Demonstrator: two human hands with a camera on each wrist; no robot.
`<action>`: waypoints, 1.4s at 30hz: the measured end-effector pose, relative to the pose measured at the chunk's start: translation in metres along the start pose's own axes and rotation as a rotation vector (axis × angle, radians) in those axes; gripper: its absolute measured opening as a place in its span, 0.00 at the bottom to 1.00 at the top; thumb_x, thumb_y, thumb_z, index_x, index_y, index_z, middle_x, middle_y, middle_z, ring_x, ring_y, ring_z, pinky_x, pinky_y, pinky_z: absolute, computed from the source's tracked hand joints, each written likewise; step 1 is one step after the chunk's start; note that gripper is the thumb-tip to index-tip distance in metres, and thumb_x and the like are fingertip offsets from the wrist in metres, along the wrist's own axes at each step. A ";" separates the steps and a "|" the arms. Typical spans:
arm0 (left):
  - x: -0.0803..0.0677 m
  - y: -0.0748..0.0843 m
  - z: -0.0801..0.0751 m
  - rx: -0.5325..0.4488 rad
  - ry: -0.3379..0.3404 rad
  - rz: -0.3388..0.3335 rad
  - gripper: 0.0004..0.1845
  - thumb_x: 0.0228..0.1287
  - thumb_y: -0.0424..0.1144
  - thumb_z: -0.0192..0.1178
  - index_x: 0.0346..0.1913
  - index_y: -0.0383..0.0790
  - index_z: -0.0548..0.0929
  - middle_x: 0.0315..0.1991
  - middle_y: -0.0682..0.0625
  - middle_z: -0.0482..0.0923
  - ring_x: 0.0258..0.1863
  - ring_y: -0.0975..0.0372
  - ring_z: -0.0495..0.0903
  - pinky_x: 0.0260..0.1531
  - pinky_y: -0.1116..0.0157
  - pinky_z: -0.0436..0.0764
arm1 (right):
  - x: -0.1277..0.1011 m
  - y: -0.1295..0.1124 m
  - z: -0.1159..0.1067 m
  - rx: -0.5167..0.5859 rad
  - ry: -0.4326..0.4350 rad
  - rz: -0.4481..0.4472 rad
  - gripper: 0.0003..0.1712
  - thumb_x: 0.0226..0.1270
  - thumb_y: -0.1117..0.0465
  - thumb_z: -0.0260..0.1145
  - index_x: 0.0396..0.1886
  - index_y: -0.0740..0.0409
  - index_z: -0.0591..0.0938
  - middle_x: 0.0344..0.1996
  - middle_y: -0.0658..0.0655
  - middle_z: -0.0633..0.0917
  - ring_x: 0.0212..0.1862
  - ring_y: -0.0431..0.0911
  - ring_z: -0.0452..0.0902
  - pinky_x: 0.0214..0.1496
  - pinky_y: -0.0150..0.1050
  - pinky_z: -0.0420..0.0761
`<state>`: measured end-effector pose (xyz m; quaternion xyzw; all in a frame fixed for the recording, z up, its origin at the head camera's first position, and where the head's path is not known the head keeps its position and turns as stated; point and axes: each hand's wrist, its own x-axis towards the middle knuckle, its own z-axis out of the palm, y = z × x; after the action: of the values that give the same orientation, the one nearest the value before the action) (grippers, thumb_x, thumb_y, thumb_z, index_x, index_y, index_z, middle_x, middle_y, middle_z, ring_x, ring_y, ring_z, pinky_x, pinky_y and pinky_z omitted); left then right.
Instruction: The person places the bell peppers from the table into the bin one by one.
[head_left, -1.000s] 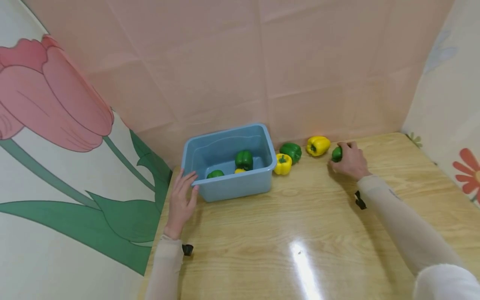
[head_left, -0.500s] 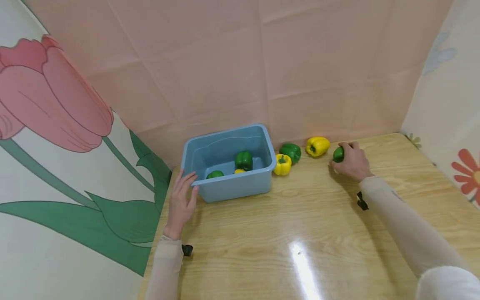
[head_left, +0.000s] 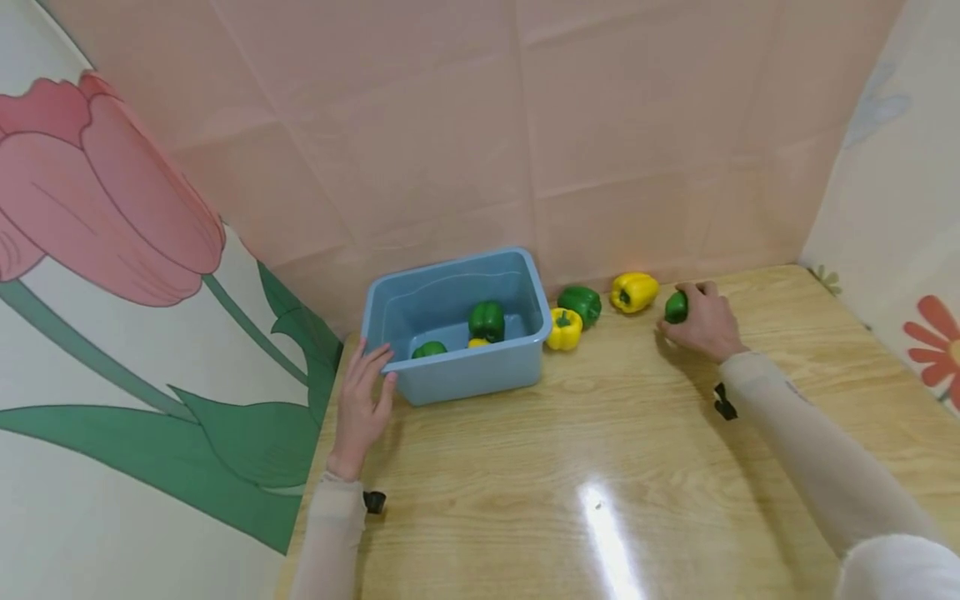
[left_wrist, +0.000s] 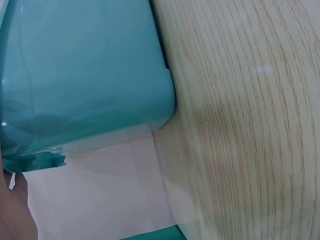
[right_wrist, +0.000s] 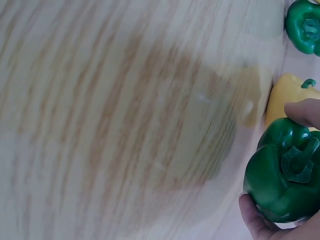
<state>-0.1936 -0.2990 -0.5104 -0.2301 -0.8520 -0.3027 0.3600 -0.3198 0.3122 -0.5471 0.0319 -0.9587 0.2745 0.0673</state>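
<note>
My right hand (head_left: 705, 322) grips a green bell pepper (right_wrist: 280, 172) at the far right of the table, thumb on one side and fingers on the other. Its stem faces the right wrist camera. My left hand (head_left: 363, 408) rests on the near left corner of a blue plastic bin (head_left: 468, 371), fingers laid over the rim with the thumb on the outside. Inside the bin lie two green bell peppers (head_left: 487, 321) and part of a yellow one (head_left: 478, 342), mostly hidden by the front wall.
Right of the bin, a yellow bell pepper (head_left: 565, 328) and a green bell pepper (head_left: 580, 306) stand close together. Another yellow bell pepper (head_left: 634, 292) lies between them and my right hand. A pink-draped wall (head_left: 420, 150) borders the wooden table (head_left: 525, 483) at the back.
Almost nothing differs. My right hand keeps its grip on the green bell pepper after a very slight shift, and my left hand stays on the bin's rim.
</note>
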 end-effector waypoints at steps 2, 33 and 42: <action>-0.001 0.001 0.000 -0.001 0.005 -0.002 0.17 0.77 0.32 0.62 0.63 0.33 0.85 0.67 0.39 0.82 0.78 0.34 0.66 0.78 0.35 0.66 | -0.001 0.000 0.001 0.003 -0.006 -0.002 0.51 0.64 0.49 0.78 0.77 0.68 0.65 0.70 0.85 0.61 0.58 0.81 0.67 0.47 0.75 0.81; -0.001 0.000 0.001 0.002 -0.002 -0.017 0.17 0.79 0.34 0.61 0.64 0.33 0.84 0.68 0.40 0.81 0.79 0.35 0.65 0.83 0.43 0.62 | -0.004 -0.024 -0.009 0.071 0.065 -0.080 0.49 0.60 0.55 0.81 0.75 0.68 0.68 0.71 0.81 0.65 0.57 0.73 0.70 0.52 0.72 0.80; 0.000 -0.001 0.002 -0.002 0.003 -0.006 0.17 0.78 0.34 0.62 0.63 0.32 0.85 0.67 0.40 0.82 0.78 0.34 0.65 0.83 0.43 0.62 | -0.006 -0.033 -0.012 0.107 0.036 -0.042 0.56 0.62 0.49 0.81 0.77 0.74 0.60 0.62 0.80 0.68 0.54 0.70 0.70 0.51 0.67 0.80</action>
<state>-0.1949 -0.2987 -0.5118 -0.2275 -0.8518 -0.3050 0.3600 -0.3090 0.2911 -0.5211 0.0506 -0.9404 0.3244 0.0885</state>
